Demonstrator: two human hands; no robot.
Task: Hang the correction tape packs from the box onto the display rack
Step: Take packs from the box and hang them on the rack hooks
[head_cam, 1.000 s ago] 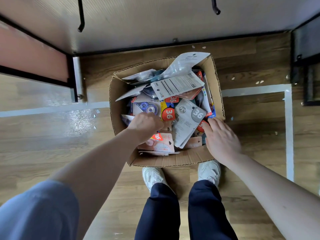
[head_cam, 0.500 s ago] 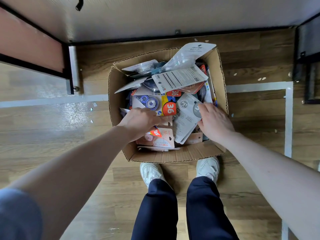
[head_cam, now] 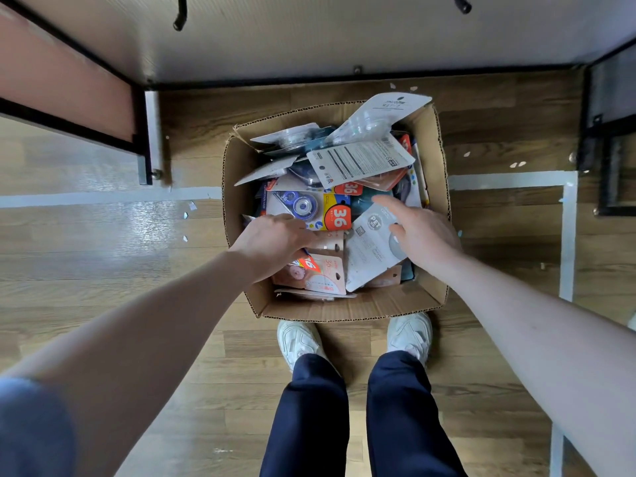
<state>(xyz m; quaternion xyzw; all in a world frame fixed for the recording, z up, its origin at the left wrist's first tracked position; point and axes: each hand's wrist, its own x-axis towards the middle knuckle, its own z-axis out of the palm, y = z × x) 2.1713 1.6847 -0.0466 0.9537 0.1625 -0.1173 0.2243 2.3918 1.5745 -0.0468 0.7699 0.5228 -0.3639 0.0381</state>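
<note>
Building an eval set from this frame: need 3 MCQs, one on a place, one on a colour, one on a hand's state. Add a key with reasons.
1. Where does the cardboard box stand?
A. on a table
B. on the floor by the person's shoes
C. on a shelf

2. What colour are the shoes?
A. white
B. black
C. red

3. What is the right hand doing?
A. hanging a pack on a hook
B. resting on the floor
C. reaching over the packs, fingers spread, holding nothing

Key: 1 B, the box sits on wood flooring just ahead of both toes. 2 A, both shoes are white below dark blue trousers. 3 C, its forefinger points out above the grey pack and nothing is gripped.
</note>
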